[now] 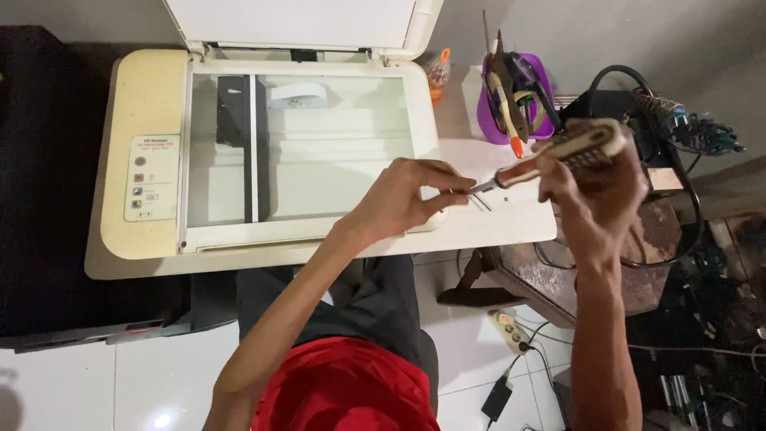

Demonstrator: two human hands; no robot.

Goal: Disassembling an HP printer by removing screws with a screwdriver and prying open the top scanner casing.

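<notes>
A cream flatbed printer-scanner (152,104) lies with its lid (295,20) raised and the glass bed (319,152) bare. My right hand (594,191) grips a screwdriver (558,156) by its thick beige handle, the shaft pointing left and down. My left hand (403,199) pinches the metal tip of that screwdriver between thumb and fingers, just off the scanner's right front corner over the white tabletop (511,219).
A purple cup (519,96) with several tools stands behind the hands. Beside it sits a small orange-capped bottle (437,76). Black cables and a coiled stand (686,128) crowd the right side. A power strip (507,329) lies on the white floor tiles.
</notes>
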